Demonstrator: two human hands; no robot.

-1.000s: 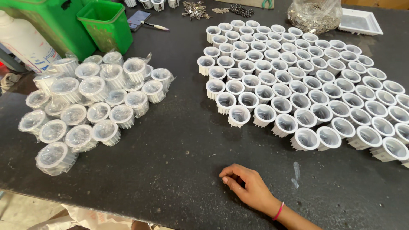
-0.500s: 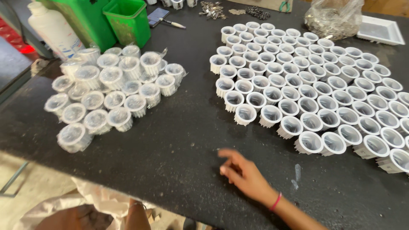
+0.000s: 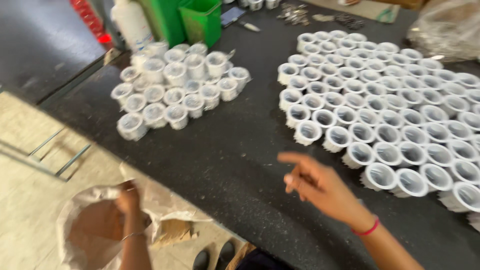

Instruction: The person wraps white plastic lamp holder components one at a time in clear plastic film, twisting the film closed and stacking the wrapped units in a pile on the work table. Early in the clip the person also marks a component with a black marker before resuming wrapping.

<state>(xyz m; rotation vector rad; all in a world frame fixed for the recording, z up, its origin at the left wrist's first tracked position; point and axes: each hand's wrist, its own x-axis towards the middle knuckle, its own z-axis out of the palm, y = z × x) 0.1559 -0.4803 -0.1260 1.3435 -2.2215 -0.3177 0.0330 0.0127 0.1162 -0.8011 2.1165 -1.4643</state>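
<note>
My right hand hovers above the dark table, fingers loosely spread, index finger pointing left, holding nothing; a red band circles its wrist. It is nearest the front row of the big group of white ribbed round housings. My left hand is down below the table's edge, gripping the rim of an open pale sack on the floor. A smaller cluster of white housings sits at the table's left.
Green bins and a white bottle stand at the back left. A clear plastic bag lies at the back right. Small metal parts are scattered at the far edge. Black shoes show on the floor below.
The view swung left and down, revealing the floor and sack. My right hand lifted off the table and moved right. My left hand came into view gripping the sack.
</note>
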